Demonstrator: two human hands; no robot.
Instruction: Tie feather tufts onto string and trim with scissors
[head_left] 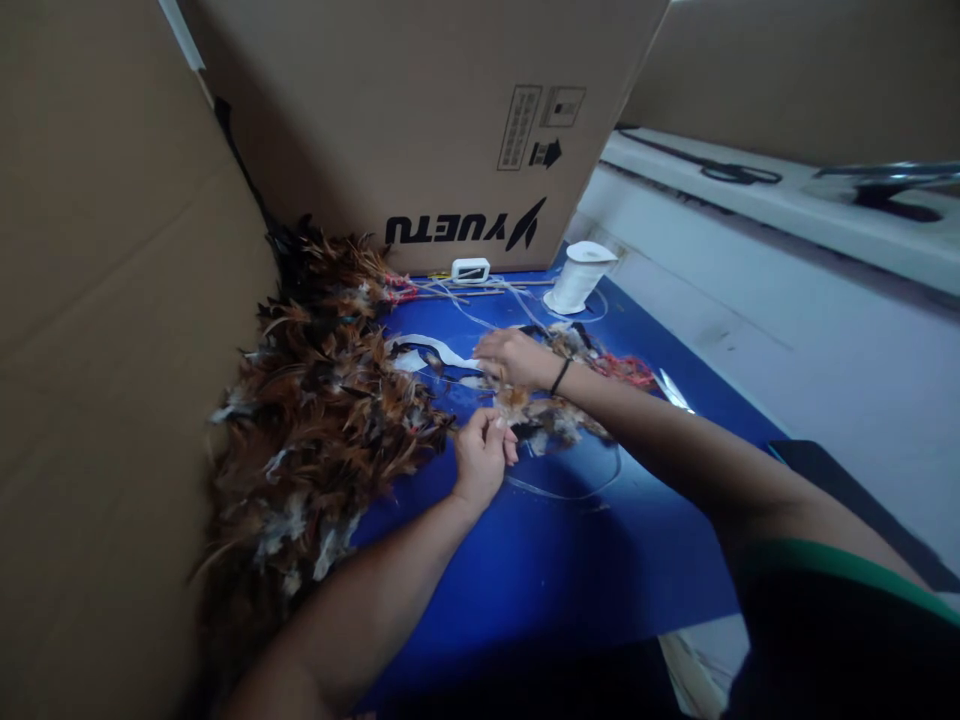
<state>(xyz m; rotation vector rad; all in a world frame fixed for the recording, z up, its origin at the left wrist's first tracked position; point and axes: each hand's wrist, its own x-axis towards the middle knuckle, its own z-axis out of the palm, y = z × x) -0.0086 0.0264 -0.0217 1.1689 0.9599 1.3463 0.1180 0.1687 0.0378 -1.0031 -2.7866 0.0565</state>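
With twelve o'clock toward the carton and the hands at the centre of the dial, the work lies in the middle of the blue bench. The white strip curves in from ten o'clock, and its near end runs up to the fingers of the right hand. Those fingers bend down over the strip and the tan loose feathers; blur hides whether they are clamped on either. The left hand sits just below, at seven o'clock, thumb and forefinger together in a pinch; anything between them is too small to make out.

The loose feathers spread from beneath the right hand toward three o'clock, near some red strands and, beyond those, the scissors. A clear cord loops at five o'clock. The large feather pile fills eight to ten o'clock, against the side of a box. Thin sticks lie near twelve, beside a small white device, and the white spool stands at one.

The step in hand looks like close fingertip work where strip and feathers meet, with both hands sharing one small spot. As I judge it, the next move calls for a light, steady pinch, the strip kept flat and the cord clear of the fingers.
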